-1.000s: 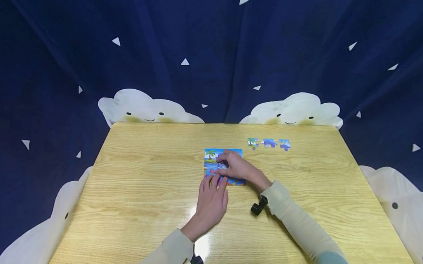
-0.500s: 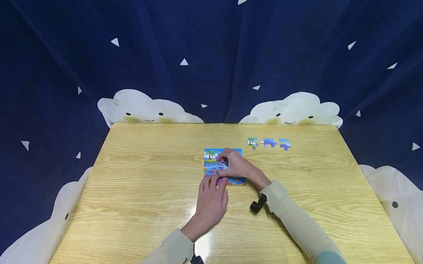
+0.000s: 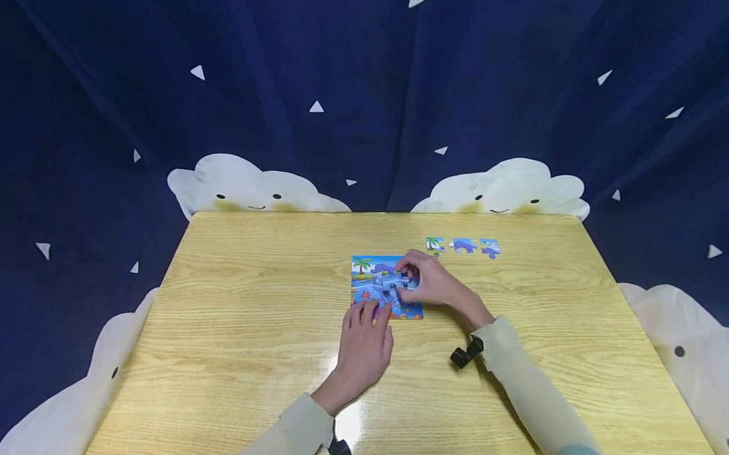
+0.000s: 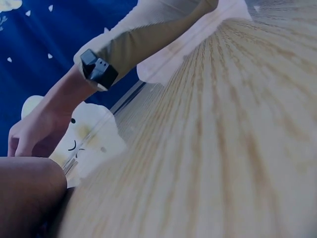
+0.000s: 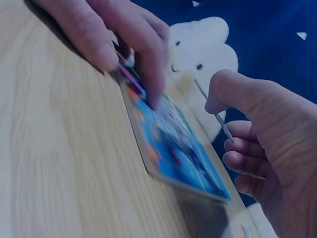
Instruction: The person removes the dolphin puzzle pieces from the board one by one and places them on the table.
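Note:
A small square jigsaw puzzle (image 3: 366,288) with a bright beach and sea picture lies flat in the middle of the table. My right hand (image 3: 437,280) is over its right side, thumb and fingers pinching a thin puzzle piece (image 5: 221,124). In the right wrist view that piece shows nearly edge-on, raised off the puzzle. My left hand (image 3: 365,344) rests at the near edge, its extended fingertips on the puzzle and covering part of its lower left. The left wrist view shows mostly bare tabletop, with the right hand (image 4: 37,131) behind.
Three loose puzzle pieces lie in a row beyond the puzzle to the right; the middle one (image 3: 463,245) is purple and blue. The wooden table (image 3: 253,312) is bordered by a dark blue curtain (image 3: 359,67) with white clouds. A black wrist camera (image 3: 465,353) hangs below the right cuff.
My right hand has moved right across the puzzle, holding the piece, and more of the picture's middle shows. My left hand has stayed in place.

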Tool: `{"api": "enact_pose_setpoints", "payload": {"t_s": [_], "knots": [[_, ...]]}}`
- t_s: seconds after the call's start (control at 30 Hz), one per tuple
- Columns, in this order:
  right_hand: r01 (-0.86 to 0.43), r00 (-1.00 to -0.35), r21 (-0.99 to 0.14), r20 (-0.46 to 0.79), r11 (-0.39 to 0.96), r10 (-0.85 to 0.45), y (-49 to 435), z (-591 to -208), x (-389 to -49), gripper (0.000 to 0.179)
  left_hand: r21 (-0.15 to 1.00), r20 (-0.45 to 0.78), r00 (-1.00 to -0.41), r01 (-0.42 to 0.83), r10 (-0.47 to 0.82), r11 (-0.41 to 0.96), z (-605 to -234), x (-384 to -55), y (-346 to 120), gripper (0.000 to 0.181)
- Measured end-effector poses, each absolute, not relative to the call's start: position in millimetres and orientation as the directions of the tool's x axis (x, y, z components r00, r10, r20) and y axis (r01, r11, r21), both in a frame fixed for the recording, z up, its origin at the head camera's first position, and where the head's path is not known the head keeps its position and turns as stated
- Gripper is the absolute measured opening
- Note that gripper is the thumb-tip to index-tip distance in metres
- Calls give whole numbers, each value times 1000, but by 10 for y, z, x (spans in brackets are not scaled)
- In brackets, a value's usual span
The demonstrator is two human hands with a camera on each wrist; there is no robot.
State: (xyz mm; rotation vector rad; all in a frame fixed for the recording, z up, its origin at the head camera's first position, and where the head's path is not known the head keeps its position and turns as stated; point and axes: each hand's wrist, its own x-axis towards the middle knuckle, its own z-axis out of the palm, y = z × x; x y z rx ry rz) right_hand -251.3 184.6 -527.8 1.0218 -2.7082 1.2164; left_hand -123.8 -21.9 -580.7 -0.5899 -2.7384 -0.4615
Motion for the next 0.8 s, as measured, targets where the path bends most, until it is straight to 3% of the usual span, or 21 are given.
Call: {"api": "enact_pose_setpoints", "payload": {"t_s": [0.5, 0.8], "knots": [[-489, -863, -659, 272, 571, -426, 2606, -5354, -2549, 38, 252, 327, -881, 430, 341, 867, -5801, -1246, -220, 44], [-444, -886, -664, 227, 601, -404, 2763, -5467, -2626, 37, 257, 325, -881, 432, 344, 864, -5809, -1234, -219, 44]]}}
